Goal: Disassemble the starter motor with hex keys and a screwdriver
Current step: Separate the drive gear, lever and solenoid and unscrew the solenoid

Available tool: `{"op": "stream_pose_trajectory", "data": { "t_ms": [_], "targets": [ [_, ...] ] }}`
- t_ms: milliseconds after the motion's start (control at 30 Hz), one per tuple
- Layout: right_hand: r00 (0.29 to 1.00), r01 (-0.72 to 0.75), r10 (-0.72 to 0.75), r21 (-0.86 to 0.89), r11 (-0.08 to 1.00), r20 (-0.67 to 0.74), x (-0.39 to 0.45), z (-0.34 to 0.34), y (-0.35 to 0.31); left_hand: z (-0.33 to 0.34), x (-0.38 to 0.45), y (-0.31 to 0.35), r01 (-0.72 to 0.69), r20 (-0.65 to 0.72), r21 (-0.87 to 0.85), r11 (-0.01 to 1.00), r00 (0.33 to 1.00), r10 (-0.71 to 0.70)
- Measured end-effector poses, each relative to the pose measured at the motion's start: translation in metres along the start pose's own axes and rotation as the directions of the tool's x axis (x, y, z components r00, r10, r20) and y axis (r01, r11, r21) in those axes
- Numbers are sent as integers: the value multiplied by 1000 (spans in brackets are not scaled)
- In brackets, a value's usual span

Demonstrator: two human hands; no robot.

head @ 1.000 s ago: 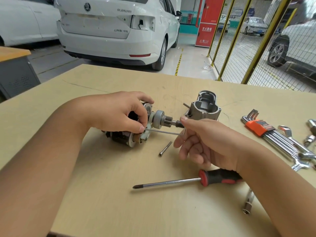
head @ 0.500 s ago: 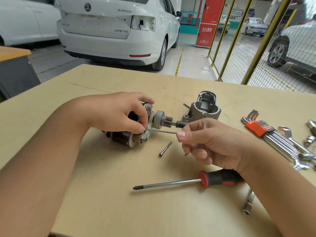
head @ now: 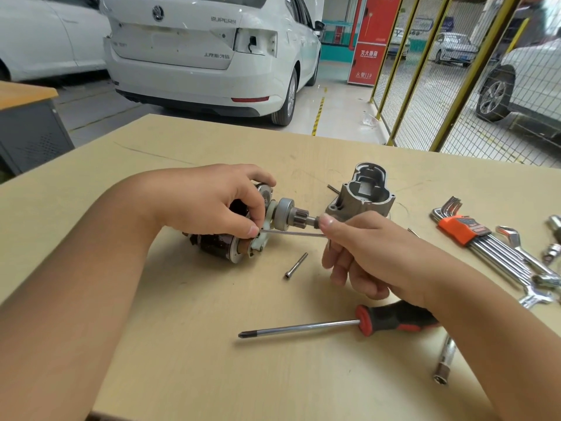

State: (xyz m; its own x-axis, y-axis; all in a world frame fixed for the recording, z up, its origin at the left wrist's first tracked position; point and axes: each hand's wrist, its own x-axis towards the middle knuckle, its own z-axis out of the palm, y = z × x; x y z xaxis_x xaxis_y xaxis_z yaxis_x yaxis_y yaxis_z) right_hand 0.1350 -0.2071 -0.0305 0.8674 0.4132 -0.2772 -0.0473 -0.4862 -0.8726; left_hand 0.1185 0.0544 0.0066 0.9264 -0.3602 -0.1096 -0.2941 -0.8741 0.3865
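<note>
While the left hand [head: 209,205] clamps the starter motor [head: 243,235] down on the worktop [head: 182,344], the right hand [head: 364,253] pinches a long hex key [head: 291,233] whose tip sits at the motor's end plate, just below the pinion shaft. Left grip: clenched on the motor body. Right grip: thumb and fingers closed round the key's bend. Motor lies on its side at mid-worktop, pinion pointing right toward the nose housing [head: 361,196], which is already off and stands apart behind. One long bolt [head: 296,265] lies loose just in front of the motor. Screwdriver [head: 334,325] idle nearer the person, hex key set [head: 473,235] at far right.

Step, as I read it: backing out a second through bolt. Next: keep the key square in the socket, turn it out, hold the body from rolling. Can't tell how deep the key is seated.
</note>
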Motion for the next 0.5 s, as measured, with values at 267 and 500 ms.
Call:
{"op": "stream_pose_trajectory", "data": {
  "t_ms": [267, 500],
  "targets": [
    [997, 3, -8, 69, 998, 74, -1, -2, 4, 0, -2, 2, 4, -4, -9, 1000, 1000, -4],
    [867, 453, -497, -346, 822, -45, 0, -1, 5, -1, -3, 3, 4, 6, -8, 1000, 1000, -4]
  ]
}}
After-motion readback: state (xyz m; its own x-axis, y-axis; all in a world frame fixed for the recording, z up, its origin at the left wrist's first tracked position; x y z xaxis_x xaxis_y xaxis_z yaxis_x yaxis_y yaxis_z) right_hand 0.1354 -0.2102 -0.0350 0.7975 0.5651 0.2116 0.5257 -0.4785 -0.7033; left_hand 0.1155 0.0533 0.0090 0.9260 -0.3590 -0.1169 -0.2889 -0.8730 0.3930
